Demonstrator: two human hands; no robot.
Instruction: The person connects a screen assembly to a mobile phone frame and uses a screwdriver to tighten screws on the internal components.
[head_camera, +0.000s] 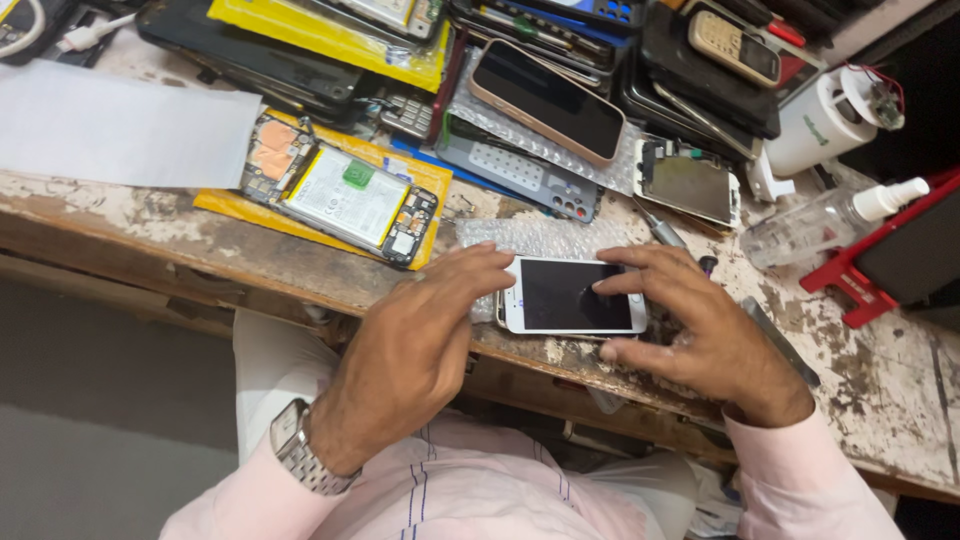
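left hand (420, 330) | white phone (572, 295) between hands | right hand (690, 320) atop

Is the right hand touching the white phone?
Touching. The head view shows the right hand with a fingertip pressed on the dark screen of the white phone and the thumb against its lower edge.

The white phone (572, 296) has its left end covered by the left hand (420, 345), and its right end and lower right corner lie under the fingers of the right hand (700, 330). The bubble wrap (545, 237) runs beneath both. The stacked phones (690, 60) at the top are cut off by the frame's edge. The red stand (880, 270) leaves the picture at right.
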